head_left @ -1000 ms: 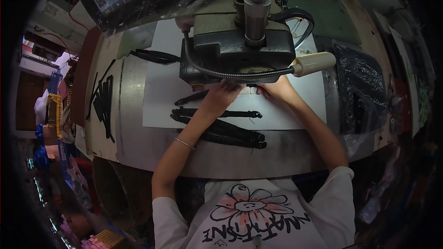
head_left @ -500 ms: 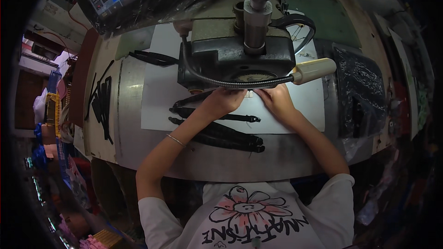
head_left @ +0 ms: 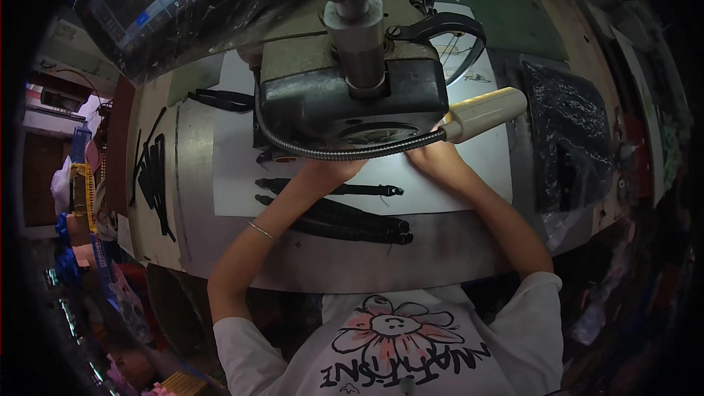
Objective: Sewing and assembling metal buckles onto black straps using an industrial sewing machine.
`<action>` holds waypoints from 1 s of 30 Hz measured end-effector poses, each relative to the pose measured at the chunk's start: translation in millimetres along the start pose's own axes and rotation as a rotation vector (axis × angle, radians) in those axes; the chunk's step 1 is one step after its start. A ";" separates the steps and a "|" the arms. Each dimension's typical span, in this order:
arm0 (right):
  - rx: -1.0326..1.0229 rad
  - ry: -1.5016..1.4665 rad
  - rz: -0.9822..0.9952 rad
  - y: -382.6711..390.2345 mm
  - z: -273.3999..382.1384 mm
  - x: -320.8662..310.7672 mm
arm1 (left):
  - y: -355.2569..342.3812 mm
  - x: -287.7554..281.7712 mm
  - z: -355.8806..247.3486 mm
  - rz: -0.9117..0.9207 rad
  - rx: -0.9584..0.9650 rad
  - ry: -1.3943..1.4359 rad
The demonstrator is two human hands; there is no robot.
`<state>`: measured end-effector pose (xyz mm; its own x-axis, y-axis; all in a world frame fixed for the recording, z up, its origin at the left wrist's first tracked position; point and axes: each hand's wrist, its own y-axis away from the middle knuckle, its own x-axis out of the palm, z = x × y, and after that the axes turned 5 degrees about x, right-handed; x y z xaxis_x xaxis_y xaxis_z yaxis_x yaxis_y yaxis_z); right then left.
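Note:
A black industrial machine head [head_left: 301, 103] with a thick metal shaft [head_left: 354, 44] stands over a white sheet [head_left: 488, 147]. My left hand [head_left: 330, 174] reaches beneath its front edge, fingers hidden by the machine. My right hand [head_left: 433, 163] reaches under it too, beside the cream-handled lamp [head_left: 488, 114] on a flexible metal arm; its fingertips are also covered. What either hand holds cannot be seen. Just below my hands lie black strap-like pieces [head_left: 367, 189], with a longer bundle [head_left: 345, 224] nearer the front edge, partly under my left forearm.
A plastic-covered screen [head_left: 169, 0] hangs at the upper left. Thin black strips [head_left: 152, 176] lie on the left board. A dark plastic bag [head_left: 565, 132] rests on the right side of the metal table [head_left: 198, 235]. Another black piece [head_left: 227, 99] lies left of the machine.
The camera view has shifted, so the machine appears farther left and lower. My left forearm has moved left, and both hands' fingers have slipped out of sight beneath the machine head.

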<state>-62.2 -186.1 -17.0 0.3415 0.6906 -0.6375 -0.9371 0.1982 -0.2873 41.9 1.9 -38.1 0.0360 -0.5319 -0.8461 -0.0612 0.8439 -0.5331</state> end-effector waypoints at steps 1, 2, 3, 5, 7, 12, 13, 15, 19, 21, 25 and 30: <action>0.003 -0.003 0.008 0.2 1.0 0.8 | -0.3 -2.0 -1.0 0.002 0.004 0.001; 0.007 -0.004 0.016 0.4 0.4 0.4 | -6.6 -9.2 -5.1 0.039 0.011 -0.009; 0.008 -0.003 0.013 0.3 -0.4 0.2 | -10.5 -14.7 -8.1 0.076 0.018 -0.019; 0.025 -0.018 0.011 -0.5 -1.3 0.3 | -12.2 -19.9 -10.9 0.097 0.039 -0.049; 0.025 -0.042 0.018 -0.8 -2.3 0.7 | -10.1 -23.9 -15.3 0.119 0.056 -0.082; 0.009 -0.062 0.015 3.7 -12.7 7.9 | -2.8 -26.1 -28.7 0.296 -0.012 -0.151; 0.009 -0.076 0.007 5.6 -12.4 8.2 | -3.5 -27.3 -32.1 0.305 -0.017 -0.168; 0.003 -0.085 -0.022 4.4 -6.9 6.1 | -1.8 -26.8 -33.3 0.289 -0.039 -0.144; 0.036 -0.090 -0.035 1.2 -6.5 7.9 | 0.2 -22.8 -31.9 0.357 -0.139 -0.070; 0.030 -0.119 -0.057 0.7 -8.4 9.7 | -1.0 -23.8 -32.9 0.349 -0.150 -0.049; -0.010 -0.155 -0.094 4.6 -27.7 19.9 | -0.2 -20.8 -35.8 0.336 -0.181 -0.008; 0.059 -0.155 -0.027 8.4 -20.2 18.3 | 0.1 -23.7 -37.0 0.309 -0.159 -0.038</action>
<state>-62.4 -185.9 -45.6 0.3556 0.7825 -0.5112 -0.9320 0.2553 -0.2574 4.1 11.9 -18.0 0.0284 -0.2471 -0.9686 -0.2293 0.9415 -0.2470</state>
